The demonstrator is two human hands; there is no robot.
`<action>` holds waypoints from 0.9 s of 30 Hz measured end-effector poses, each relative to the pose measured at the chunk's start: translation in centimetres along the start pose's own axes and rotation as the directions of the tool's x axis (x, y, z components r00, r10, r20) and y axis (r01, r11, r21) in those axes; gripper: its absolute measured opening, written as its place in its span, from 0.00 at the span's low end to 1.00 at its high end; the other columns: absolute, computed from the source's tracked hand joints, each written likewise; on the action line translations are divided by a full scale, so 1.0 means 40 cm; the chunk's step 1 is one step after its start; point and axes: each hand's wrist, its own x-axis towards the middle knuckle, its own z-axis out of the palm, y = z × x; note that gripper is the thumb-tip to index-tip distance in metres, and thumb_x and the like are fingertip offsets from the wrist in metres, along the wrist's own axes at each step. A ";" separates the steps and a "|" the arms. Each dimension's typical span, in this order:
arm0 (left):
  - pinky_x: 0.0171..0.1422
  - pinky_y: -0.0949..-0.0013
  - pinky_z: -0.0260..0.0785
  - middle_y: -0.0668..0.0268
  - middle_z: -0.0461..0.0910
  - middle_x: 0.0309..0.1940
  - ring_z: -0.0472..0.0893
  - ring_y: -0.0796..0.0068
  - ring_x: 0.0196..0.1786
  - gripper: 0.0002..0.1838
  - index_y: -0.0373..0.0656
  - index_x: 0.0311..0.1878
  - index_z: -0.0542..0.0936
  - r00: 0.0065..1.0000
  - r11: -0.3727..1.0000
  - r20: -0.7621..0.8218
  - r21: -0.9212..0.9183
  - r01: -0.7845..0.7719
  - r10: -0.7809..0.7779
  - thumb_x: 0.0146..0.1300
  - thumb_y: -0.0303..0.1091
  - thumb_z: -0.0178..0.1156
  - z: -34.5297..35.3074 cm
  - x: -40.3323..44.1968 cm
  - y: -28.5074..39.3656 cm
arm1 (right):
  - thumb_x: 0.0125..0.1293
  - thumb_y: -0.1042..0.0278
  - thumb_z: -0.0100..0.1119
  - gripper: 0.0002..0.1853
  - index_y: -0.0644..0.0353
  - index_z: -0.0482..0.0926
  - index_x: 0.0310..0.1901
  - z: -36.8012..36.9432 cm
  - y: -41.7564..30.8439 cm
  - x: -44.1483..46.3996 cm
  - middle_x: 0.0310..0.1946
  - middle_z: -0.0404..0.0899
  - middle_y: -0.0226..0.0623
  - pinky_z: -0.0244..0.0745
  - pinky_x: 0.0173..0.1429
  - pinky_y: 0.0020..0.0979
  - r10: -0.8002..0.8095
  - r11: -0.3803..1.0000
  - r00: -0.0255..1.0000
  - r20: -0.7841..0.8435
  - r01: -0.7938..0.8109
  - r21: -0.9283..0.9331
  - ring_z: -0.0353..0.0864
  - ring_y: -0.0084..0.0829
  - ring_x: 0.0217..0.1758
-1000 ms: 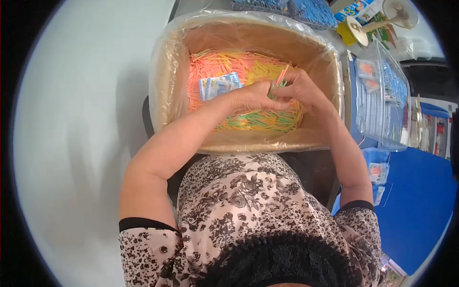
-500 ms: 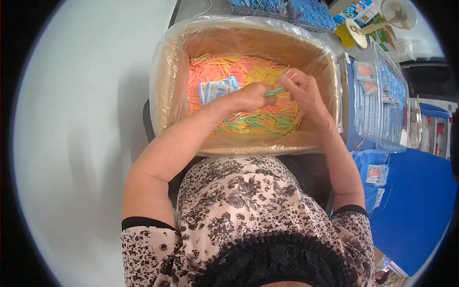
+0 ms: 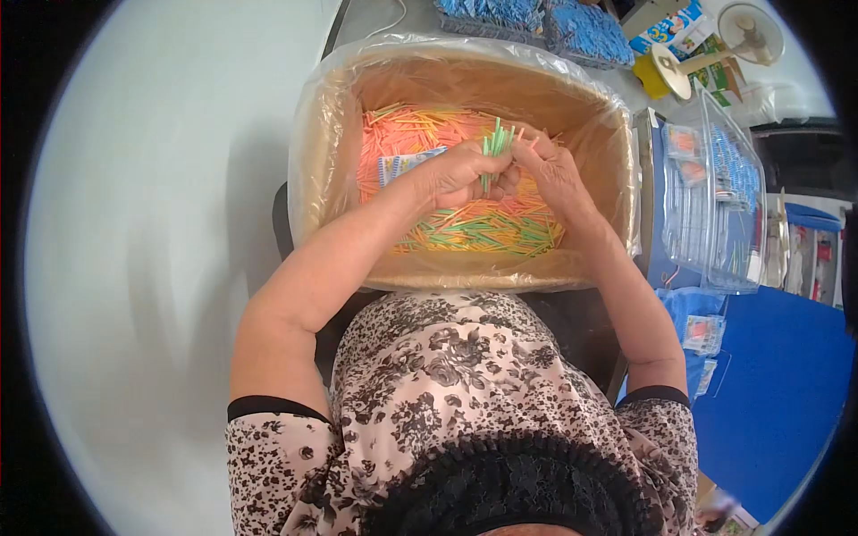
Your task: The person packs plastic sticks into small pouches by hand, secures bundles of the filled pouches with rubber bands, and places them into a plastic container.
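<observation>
My left hand (image 3: 466, 176) is closed around a small bundle of thin green sticks (image 3: 497, 141), which stand upright out of its fingers. Close against it, my right hand (image 3: 556, 176) has its fingers pinched, and a short pink-orange stick (image 3: 534, 142) pokes out at the fingertips. Both hands are over a large box (image 3: 393, 271) lined with clear plastic. Inside lie many loose thin sticks (image 3: 483, 230) in pink, yellow, orange and green. A blue-and-white printed packet (image 3: 400, 166) rests on them, partly hidden by my left hand and wrist.
Clear plastic trays (image 3: 706, 196) with small packets stand at the right. Bundles of blue packaging (image 3: 585, 31) lie behind the box. A yellow and white stand (image 3: 670, 71) is at the back right, and a blue panel (image 3: 769, 384) spans the lower right.
The green sticks in my left hand have turned from lying nearly flat to upright. My right hand has come down and in against my left. The printed packet is more covered.
</observation>
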 end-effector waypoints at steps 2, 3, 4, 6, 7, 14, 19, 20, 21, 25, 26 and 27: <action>0.45 0.68 0.71 0.64 0.77 0.43 0.78 0.72 0.45 0.14 0.42 0.52 0.73 0.999 0.998 0.037 0.057 0.014 -0.016 0.71 0.39 0.51 -0.007 0.005 0.002 | 0.58 0.63 0.67 0.38 0.66 0.58 0.65 -0.030 0.006 0.016 0.47 0.75 0.40 0.68 0.57 0.28 -0.021 0.997 0.972 0.232 0.036 -0.064 0.74 0.27 0.49; 0.46 0.68 0.72 0.64 0.77 0.44 0.77 0.72 0.46 0.14 0.42 0.53 0.72 0.998 0.996 0.055 0.087 0.017 -0.022 0.71 0.39 0.51 -0.011 0.008 0.004 | 0.58 0.63 0.67 0.38 0.66 0.58 0.65 -0.031 0.002 0.019 0.47 0.75 0.40 0.68 0.57 0.28 -0.024 0.997 0.972 0.235 0.041 -0.069 0.74 0.27 0.49; 0.46 0.68 0.72 0.64 0.77 0.44 0.77 0.72 0.46 0.14 0.42 0.53 0.72 0.999 0.996 0.052 0.083 0.013 -0.018 0.71 0.39 0.51 -0.015 0.008 -0.001 | 0.53 0.63 0.70 0.44 0.65 0.56 0.67 -0.030 -0.002 0.016 0.53 0.71 0.43 0.65 0.62 0.31 -0.177 0.924 0.950 0.256 0.250 -0.291 0.70 0.32 0.55; 0.46 0.65 0.73 0.65 0.77 0.43 0.78 0.70 0.47 0.16 0.43 0.52 0.73 0.998 0.998 0.057 -0.057 -0.033 0.037 0.67 0.42 0.55 -0.014 0.008 -0.011 | 0.42 0.62 0.78 0.56 0.64 0.50 0.69 -0.026 -0.017 0.003 0.65 0.61 0.50 0.57 0.71 0.37 -0.418 0.532 0.825 0.381 0.562 -0.633 0.62 0.42 0.68; 0.46 0.63 0.74 0.65 0.78 0.42 0.79 0.70 0.47 0.17 0.44 0.52 0.73 0.996 0.991 0.061 -0.122 -0.051 0.058 0.66 0.44 0.57 -0.012 0.010 -0.014 | 0.42 0.62 0.78 0.56 0.64 0.50 0.69 -0.023 -0.024 0.003 0.65 0.61 0.50 0.57 0.71 0.37 -0.417 0.538 0.829 0.373 0.555 -0.634 0.62 0.42 0.68; 0.48 0.66 0.74 0.64 0.76 0.44 0.77 0.68 0.50 0.19 0.41 0.54 0.71 0.985 0.969 0.078 -0.211 -0.132 0.151 0.66 0.42 0.57 -0.006 0.008 -0.003 | 0.32 0.64 0.80 0.64 0.58 0.47 0.71 -0.006 -0.040 0.048 0.71 0.51 0.46 0.58 0.71 0.41 -0.469 0.256 0.672 0.573 0.724 -0.640 0.55 0.49 0.72; 0.50 0.66 0.73 0.64 0.75 0.47 0.76 0.69 0.50 0.16 0.41 0.54 0.72 0.982 0.973 -0.066 -0.142 -0.184 0.176 0.68 0.39 0.55 0.024 -0.001 0.000 | 0.30 0.60 0.80 0.61 0.60 0.53 0.69 0.011 -0.031 0.036 0.67 0.57 0.51 0.60 0.70 0.41 -0.324 0.325 0.781 0.533 0.621 -0.713 0.59 0.49 0.70; 0.50 0.66 0.73 0.64 0.75 0.47 0.76 0.69 0.50 0.16 0.41 0.54 0.72 0.982 0.973 -0.070 -0.143 -0.182 0.174 0.68 0.39 0.55 0.024 -0.004 0.003 | 0.32 0.59 0.80 0.59 0.60 0.54 0.68 0.011 -0.022 0.041 0.66 0.59 0.51 0.61 0.69 0.41 -0.326 0.361 0.792 0.516 0.609 -0.706 0.60 0.49 0.69; 0.51 0.66 0.73 0.65 0.74 0.47 0.76 0.70 0.49 0.15 0.41 0.54 0.72 0.985 0.979 -0.082 -0.123 -0.162 0.153 0.68 0.38 0.55 0.023 -0.006 0.007 | 0.33 0.58 0.79 0.57 0.59 0.56 0.67 0.014 -0.016 0.045 0.65 0.61 0.51 0.62 0.69 0.41 -0.329 0.394 0.801 0.500 0.598 -0.698 0.61 0.49 0.68; 0.51 0.66 0.73 0.66 0.74 0.45 0.75 0.73 0.48 0.14 0.41 0.52 0.72 0.988 0.989 -0.099 -0.081 -0.124 0.115 0.68 0.37 0.55 0.026 -0.007 0.013 | 0.36 0.56 0.78 0.51 0.59 0.62 0.63 0.011 -0.009 0.038 0.60 0.66 0.49 0.66 0.65 0.41 -0.491 0.436 0.751 0.442 0.651 -0.622 0.65 0.49 0.64; 0.51 0.67 0.73 0.67 0.74 0.45 0.75 0.74 0.47 0.13 0.41 0.51 0.72 0.988 0.989 -0.101 -0.081 -0.126 0.118 0.67 0.36 0.55 0.026 -0.007 0.014 | 0.37 0.55 0.77 0.48 0.59 0.64 0.62 0.012 -0.011 0.037 0.59 0.68 0.49 0.67 0.64 0.41 -0.565 0.434 0.712 0.417 0.686 -0.584 0.67 0.49 0.63; 0.51 0.68 0.72 0.67 0.74 0.44 0.74 0.75 0.47 0.13 0.41 0.50 0.73 0.988 0.989 -0.104 -0.081 -0.126 0.118 0.67 0.36 0.56 0.027 -0.007 0.013 | 0.37 0.55 0.77 0.48 0.59 0.64 0.62 0.011 -0.014 0.037 0.59 0.68 0.49 0.67 0.64 0.41 -0.566 0.433 0.712 0.417 0.686 -0.584 0.67 0.49 0.63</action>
